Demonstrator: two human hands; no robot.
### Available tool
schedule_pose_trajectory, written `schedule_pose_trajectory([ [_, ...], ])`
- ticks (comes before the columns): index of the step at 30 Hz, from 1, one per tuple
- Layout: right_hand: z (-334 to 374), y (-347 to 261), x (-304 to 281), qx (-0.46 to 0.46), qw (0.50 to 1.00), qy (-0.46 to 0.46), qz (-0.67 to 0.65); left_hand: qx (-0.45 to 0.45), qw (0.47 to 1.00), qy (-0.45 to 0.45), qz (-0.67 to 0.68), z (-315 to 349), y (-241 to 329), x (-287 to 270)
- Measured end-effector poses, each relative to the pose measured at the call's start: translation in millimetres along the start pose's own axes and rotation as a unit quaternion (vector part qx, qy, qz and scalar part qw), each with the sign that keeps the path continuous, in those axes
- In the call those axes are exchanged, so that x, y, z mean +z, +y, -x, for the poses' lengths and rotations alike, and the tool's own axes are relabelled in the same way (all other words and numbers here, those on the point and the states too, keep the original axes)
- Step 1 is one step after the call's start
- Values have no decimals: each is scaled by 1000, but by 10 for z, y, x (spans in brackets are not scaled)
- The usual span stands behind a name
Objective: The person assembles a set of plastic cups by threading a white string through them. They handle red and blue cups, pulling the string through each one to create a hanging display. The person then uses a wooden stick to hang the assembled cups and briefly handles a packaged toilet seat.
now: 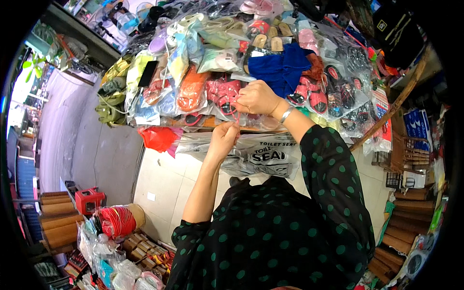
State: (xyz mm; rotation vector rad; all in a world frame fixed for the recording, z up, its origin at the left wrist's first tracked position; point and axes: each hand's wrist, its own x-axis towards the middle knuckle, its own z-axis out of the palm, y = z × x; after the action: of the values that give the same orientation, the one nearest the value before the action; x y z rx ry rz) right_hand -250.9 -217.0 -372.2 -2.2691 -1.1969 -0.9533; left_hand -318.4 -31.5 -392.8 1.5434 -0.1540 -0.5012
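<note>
My left hand (pixel 224 138) is closed in a pinch in front of the display's near edge. My right hand (pixel 257 98) is closed just above and to its right, with a silver bangle on the wrist. A thin pinkish-red strand (pixel 237 117) stretches between the two hands, its ends hidden in the fingers. Pink-and-black sandals (pixel 223 92) in clear plastic lie right behind my hands. Orange slippers (pixel 192 89) lie to the left, and a dark blue cloth (pixel 280 67) lies beyond my right hand. Beneath my hands hangs a whitish plastic bag (pixel 261 157) with black print.
Bagged footwear is heaped across the stall. A black phone (pixel 147 73) rests on the left side, above a red plastic bag (pixel 158 138). A wooden pole (pixel 401 99) slants at the right. Red coiled cord (pixel 116 222) and packed goods stand at lower left.
</note>
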Motion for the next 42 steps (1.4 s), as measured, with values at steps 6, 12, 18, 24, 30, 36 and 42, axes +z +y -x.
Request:
schedule_pose_trajectory([
  [6, 75, 176, 70, 5, 1000, -9, 27, -28, 997, 24, 71, 79, 10, 68],
  [12, 170, 196, 12, 33, 998, -18, 41, -40, 998, 29, 38, 106, 35, 138],
  [18, 244, 169, -288, 373, 872, -166, -270, 20, 992, 59, 113, 75, 14, -11],
  [24, 517, -412, -353, 422, 860, -48, -283, 30, 992, 64, 107, -22, 29, 57],
  [30, 210, -747, 48, 535, 623, 116, -559, 35, 999, -3, 17, -77, -161, 352],
  [36, 128, -508, 138, 567, 206, 280, -747, 64, 997, 23, -34, -176, -84, 356],
  [42, 210, 53, 527, 629, 137, 362, -674, -5, 999, 31, -34, -508, -56, 435],
])
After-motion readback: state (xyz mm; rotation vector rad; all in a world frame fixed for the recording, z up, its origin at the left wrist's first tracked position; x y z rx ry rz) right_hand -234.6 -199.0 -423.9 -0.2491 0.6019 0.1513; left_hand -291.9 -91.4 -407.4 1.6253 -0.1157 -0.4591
